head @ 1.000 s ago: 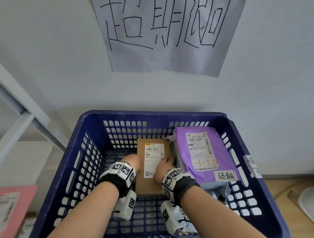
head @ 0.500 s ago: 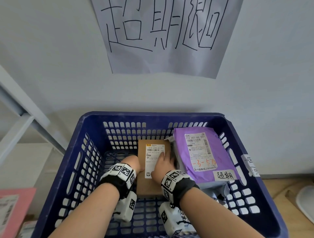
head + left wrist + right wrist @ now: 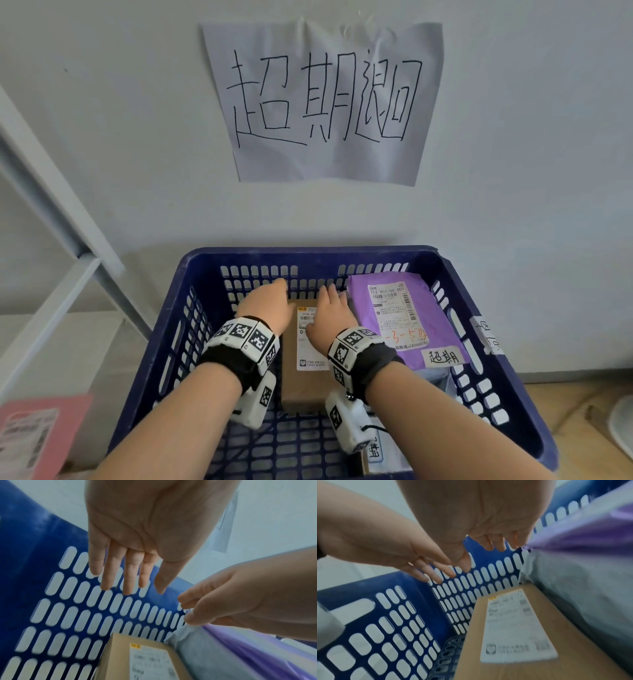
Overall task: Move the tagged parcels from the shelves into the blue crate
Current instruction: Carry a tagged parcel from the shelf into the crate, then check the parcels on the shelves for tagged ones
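The blue crate point(image 3: 308, 253) stands against the wall. A brown cardboard parcel point(image 3: 301, 377) with a white label lies flat on its floor in the middle. To its right a purple mailer point(image 3: 404, 329) with a handwritten tag point(image 3: 443, 358) rests on a grey parcel point(image 3: 436, 380). My left hand point(image 3: 270, 301) and right hand point(image 3: 332, 308) hover just above the far end of the brown parcel, apart from it. In the left wrist view the left hand point(image 3: 126, 574) has straight fingers and holds nothing. The right hand point(image 3: 496, 542) is relaxed and empty over the brown parcel point(image 3: 513, 635).
A white shelf frame point(image 3: 68, 246) rises at the left, with a pink parcel point(image 3: 37, 435) below it. A handwritten paper sign point(image 3: 325, 102) hangs on the wall above the crate. Another tagged parcel point(image 3: 380, 452) lies at the crate's near end. Wooden floor point(image 3: 582, 428) shows on the right.
Both hands have let go of the brown parcel and risen off it toward the crate's far wall. The parcel stays flat in the crate.
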Tool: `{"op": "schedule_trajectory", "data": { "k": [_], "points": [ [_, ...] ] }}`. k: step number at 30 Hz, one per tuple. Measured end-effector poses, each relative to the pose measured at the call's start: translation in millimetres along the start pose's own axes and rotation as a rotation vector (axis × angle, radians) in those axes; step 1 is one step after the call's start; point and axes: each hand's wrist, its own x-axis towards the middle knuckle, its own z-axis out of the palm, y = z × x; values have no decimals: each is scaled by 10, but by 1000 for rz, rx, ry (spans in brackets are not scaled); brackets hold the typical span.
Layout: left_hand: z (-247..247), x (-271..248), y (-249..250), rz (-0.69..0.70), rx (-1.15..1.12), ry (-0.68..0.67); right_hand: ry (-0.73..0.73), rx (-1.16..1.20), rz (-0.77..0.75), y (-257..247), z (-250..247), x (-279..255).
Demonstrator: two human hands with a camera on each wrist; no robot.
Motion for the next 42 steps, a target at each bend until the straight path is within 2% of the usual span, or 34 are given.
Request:
{"op": "schedule_trajectory", "data": {
  "k": [7,14,22,30,37,42],
  "points": [
    [-514,-254,139,144,64,288,129,-68,-74,-206,-425,-194],
    [-1051,-652,136,235,90,561,398,-223,-305,-591,-1037,-727],
    [-1580,-1379,-33,144,114,727,533,-219,-367,-820,-1538,-1289],
    [-1904,-2172,23,46,152,902,620,-204,-527,-932,-1811,-1916],
    [-1626,-3055,59,-90,168,906,564,-195,-699,-851,-1524,-2554],
    [-1388,-3812,-219,-236,179,918,480,-126,-895,-1096,-1104,-3025]
  ]
}}
